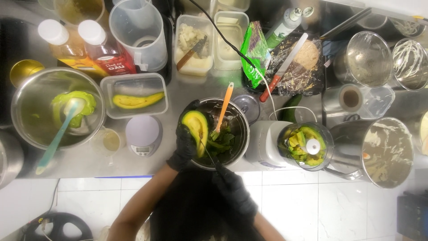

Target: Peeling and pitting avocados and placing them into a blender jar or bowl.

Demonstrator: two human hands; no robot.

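L hand [185, 145], black glove, wraps an avocado half [196, 126] w/ cut face up, held over the near rim of the steel bowl [240, 134] at the counter edge. R hand [232, 187], also gloved, is closed round a thin tool, prob. a knife [207, 154], tip running up to the half; its fingers show poorly, so the exact grip is hard to tell. Flesh in the half looks whole, so judging by that, scooping is only starting on this piece. Bowl already holds green peels/scraps and an orange spatula [224, 106], so several halves look done. Just right, the blender [307, 145] is part full of avocado chunks, not yet blended by the look. Left, the scale [143, 136] sits bare, and a big bowl [26, 111] has green mash w/ a teal spatula [58, 138], so one batch looks finished. Further back, a clear tub [154, 85] has one more half [138, 101] waiting, so at least that is left. Beyond: oil bottles [84, 44], a jug [138, 33], a red-handled knife [283, 67].
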